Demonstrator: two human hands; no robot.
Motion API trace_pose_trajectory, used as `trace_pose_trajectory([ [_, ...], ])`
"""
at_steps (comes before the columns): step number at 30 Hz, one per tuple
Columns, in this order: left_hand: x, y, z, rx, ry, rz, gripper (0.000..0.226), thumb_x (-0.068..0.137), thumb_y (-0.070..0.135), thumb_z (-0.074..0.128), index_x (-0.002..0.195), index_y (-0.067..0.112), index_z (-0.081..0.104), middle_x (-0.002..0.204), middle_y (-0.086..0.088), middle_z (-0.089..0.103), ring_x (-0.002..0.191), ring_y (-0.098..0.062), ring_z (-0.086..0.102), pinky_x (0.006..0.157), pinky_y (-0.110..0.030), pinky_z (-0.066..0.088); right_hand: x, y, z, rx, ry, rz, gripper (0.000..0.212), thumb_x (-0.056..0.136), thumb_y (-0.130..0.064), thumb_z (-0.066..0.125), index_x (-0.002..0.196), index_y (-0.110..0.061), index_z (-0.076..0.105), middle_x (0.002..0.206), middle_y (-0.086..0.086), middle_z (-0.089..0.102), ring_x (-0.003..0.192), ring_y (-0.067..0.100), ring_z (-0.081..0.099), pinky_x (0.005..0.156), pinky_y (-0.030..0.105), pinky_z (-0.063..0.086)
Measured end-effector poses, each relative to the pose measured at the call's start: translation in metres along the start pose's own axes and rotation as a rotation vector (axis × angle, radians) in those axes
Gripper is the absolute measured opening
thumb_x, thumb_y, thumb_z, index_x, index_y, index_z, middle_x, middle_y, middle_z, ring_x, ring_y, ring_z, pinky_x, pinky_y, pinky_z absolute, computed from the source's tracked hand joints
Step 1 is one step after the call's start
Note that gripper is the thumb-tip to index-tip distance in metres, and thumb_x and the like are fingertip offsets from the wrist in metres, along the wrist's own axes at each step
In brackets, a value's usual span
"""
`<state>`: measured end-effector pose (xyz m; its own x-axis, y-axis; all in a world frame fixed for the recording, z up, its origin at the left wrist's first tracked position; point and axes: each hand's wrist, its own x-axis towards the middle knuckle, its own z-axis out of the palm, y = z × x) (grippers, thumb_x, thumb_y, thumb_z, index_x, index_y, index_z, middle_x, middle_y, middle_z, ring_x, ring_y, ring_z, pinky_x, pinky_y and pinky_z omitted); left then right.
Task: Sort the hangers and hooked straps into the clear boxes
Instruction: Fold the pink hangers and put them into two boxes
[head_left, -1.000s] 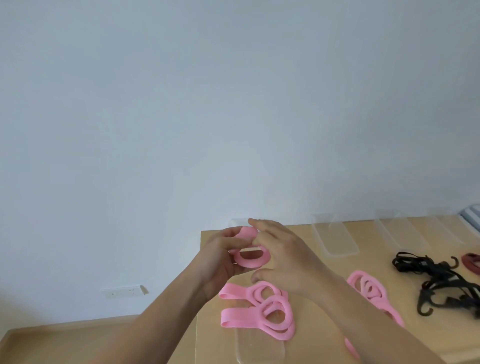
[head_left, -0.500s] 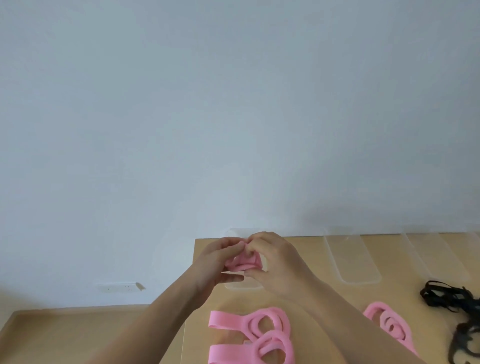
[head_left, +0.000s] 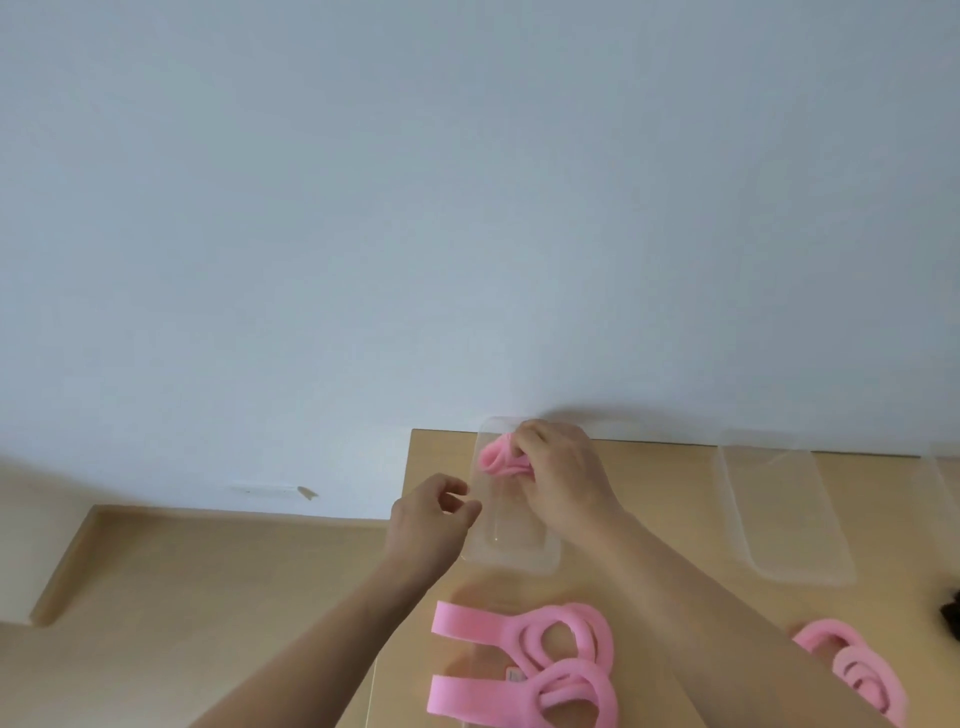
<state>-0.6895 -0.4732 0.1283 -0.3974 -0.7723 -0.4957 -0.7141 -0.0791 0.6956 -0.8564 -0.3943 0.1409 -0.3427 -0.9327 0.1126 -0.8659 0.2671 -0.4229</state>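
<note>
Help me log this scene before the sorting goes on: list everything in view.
folded pink hanger: one, pink, far end of the left clear box.
flat pink hangers: two, pink, table's near edge, centre.
more pink hangers: count unclear, pink, near right, partly hidden.
clear boxes: three, transparent, along the table's far side; the rightmost cropped.
dark thing: one, black, right edge, cropped.
table: one, tan wood, lower right.
wall: pale blue-grey, upper frame.
floor: tan, lower left.
wall socket: one, white, low on wall.
left hand: empty, fingers loosely curled, beside the left clear box.
right hand: fingers grip the folded pink hanger.
</note>
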Motion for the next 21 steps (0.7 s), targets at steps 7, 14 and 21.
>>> trace_pose_trajectory([
  [7, 0.005, -0.002, 0.001, -0.04, -0.021, 0.005, 0.011, 0.087, 0.013, 0.07, 0.091, 0.023, 0.07, 0.068, 0.003, 0.072, 0.063, -0.016, 0.073, 0.075, -0.045, 0.062, 0.003, 0.005, 0.005, -0.157, -0.04, 0.007, 0.025, 0.063, 0.005, 0.074, 0.075, -0.016, 0.067, 0.08, 0.001, 0.068, 0.081, 0.031, 0.06, 0.07, 0.038, 0.051],
  [14, 0.003, 0.003, 0.001, -0.068, -0.026, 0.033, 0.011, 0.087, 0.01, 0.072, 0.09, 0.021, 0.07, 0.068, 0.001, 0.072, 0.06, -0.017, 0.073, 0.076, -0.047, 0.063, -0.007, 0.005, 0.024, -0.012, -0.113, 0.124, 0.024, 0.081, 0.002, 0.065, 0.097, -0.016, 0.065, 0.115, 0.002, 0.053, 0.109, 0.025, 0.05, 0.077, 0.026, 0.042],
  [21, -0.006, 0.0, -0.004, 0.067, -0.001, 0.125, 0.018, 0.089, 0.025, 0.076, 0.107, 0.024, 0.071, 0.097, 0.012, 0.071, 0.088, -0.013, 0.069, 0.087, -0.038, 0.057, -0.016, 0.001, 0.007, -0.078, -0.121, 0.028, 0.014, 0.091, -0.018, 0.059, 0.102, -0.024, 0.068, 0.126, -0.005, 0.057, 0.126, 0.023, 0.046, 0.106, 0.026, 0.039],
])
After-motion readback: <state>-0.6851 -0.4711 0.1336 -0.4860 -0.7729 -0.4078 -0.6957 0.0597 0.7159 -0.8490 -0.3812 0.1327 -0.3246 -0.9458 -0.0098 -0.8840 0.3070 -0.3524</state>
